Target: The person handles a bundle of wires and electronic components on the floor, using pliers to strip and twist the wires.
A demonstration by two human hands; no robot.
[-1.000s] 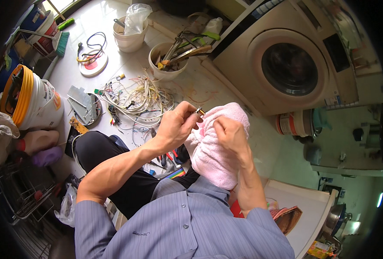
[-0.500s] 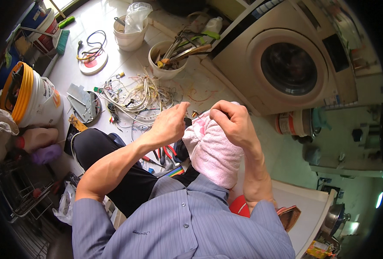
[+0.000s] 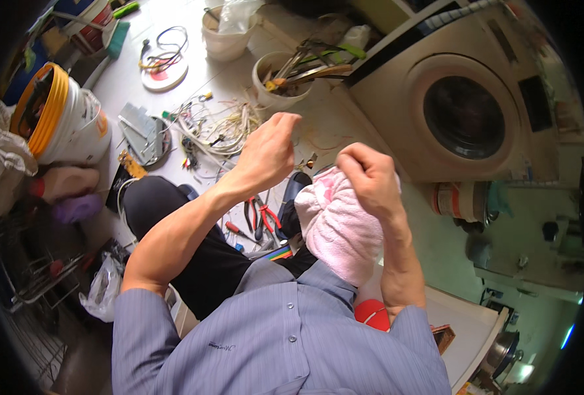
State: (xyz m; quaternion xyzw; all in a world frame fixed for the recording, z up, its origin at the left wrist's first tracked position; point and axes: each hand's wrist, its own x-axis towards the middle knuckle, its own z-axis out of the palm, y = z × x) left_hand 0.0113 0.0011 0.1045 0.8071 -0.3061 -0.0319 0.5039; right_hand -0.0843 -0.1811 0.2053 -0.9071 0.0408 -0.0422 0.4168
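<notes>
My left hand (image 3: 267,157) is raised over the floor with its fingers pressed together. Whatever it may pinch is too small or hidden. My right hand (image 3: 373,181) is curled closed just above a pink towel (image 3: 344,227), which is wrapped over my right knee; its grip is turned away from view. Between the two hands a small brass-coloured piece (image 3: 311,160) shows near the towel's far edge; I cannot tell what bears it. Below my left wrist lie red-handled pliers (image 3: 267,212) and a screwdriver (image 3: 239,231) on the floor.
A heap of cables (image 3: 222,131) spreads ahead on the floor, beside a grey metal part (image 3: 140,133). Beyond stand a white bucket of tools (image 3: 275,99) and another bucket (image 3: 226,43). A washing machine (image 3: 397,138) is at right, a yellow-rimmed bucket (image 3: 74,135) at left.
My left hand has risen farther up and away. My right hand stays closed over the towel. The whole view has shifted a little, showing more of the pliers.
</notes>
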